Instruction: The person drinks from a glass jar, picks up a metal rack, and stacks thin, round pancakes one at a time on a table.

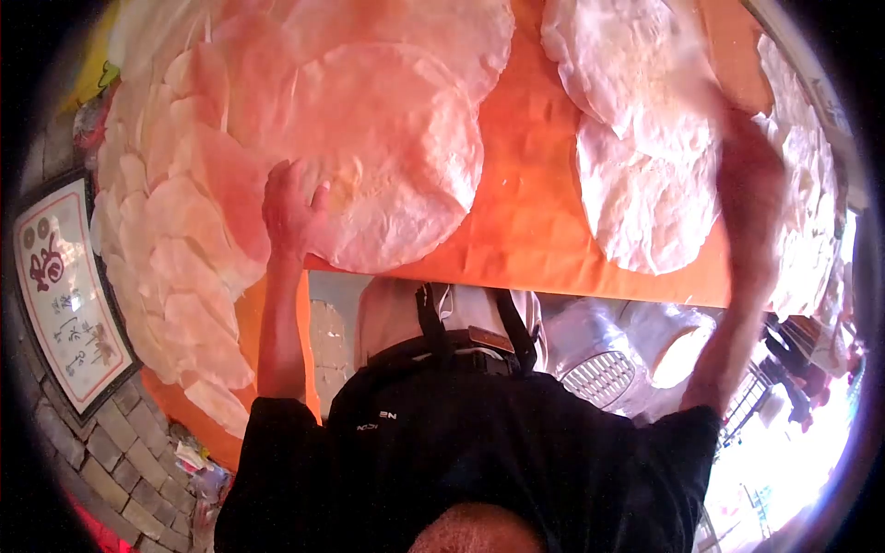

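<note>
My left hand (293, 207) lies at the near left edge of a large round thin flatbread (406, 175). Its thumb stands apart from the fingers, and nothing shows in its grip. Far out on the right, my right hand (708, 88) is over the upper flatbread (619, 55) there, smeared by motion. Its fingers cannot be made out, nor whether they hold the bread. Another round flatbread (650, 207) lies nearer to me, partly overlapped by the upper one. Many more thin flatbreads (175, 240) are spread in overlapping layers on the left.
An orange cloth (525, 184) covers the table under the breads. More flatbread (800, 184) lies along the far right side. A framed sign (72, 290) stands at the left by a brick surface (115, 442). Clear plastic bags (599, 336) are below the table's near edge.
</note>
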`<action>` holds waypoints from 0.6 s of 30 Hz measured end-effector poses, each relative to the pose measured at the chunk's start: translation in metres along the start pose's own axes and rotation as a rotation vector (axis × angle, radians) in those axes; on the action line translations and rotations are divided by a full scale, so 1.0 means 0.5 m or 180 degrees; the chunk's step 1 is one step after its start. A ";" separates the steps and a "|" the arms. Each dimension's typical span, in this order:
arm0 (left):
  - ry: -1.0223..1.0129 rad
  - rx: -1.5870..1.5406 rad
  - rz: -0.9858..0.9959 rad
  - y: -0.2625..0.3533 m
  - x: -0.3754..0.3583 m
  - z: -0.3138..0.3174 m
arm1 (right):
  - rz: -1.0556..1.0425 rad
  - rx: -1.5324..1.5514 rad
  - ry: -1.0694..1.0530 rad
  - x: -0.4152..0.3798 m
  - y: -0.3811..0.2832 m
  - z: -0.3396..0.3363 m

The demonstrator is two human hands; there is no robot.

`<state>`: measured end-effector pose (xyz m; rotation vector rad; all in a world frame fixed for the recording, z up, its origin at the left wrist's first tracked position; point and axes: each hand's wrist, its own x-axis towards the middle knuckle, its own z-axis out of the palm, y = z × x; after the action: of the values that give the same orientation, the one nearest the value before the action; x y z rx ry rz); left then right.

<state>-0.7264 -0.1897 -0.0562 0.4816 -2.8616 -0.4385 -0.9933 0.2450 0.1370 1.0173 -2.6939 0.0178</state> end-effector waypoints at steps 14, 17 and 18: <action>0.0069 0.0717 0.0320 -0.153 0.203 0.051 | 0.2611 0.4247 -0.1468 -0.060 -0.436 0.419; 0.0097 0.0841 0.0721 -0.185 0.212 0.048 | 0.1796 0.3845 -0.0714 -0.045 -0.459 0.336; 0.0127 0.0990 0.0966 -0.245 0.216 0.071 | 0.1656 0.3951 -0.0568 -0.024 -0.452 0.302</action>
<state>-0.8002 -0.3285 -0.1123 0.0944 -2.9043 0.0683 -0.8733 0.0664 -0.0297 0.4438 -2.8912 1.9188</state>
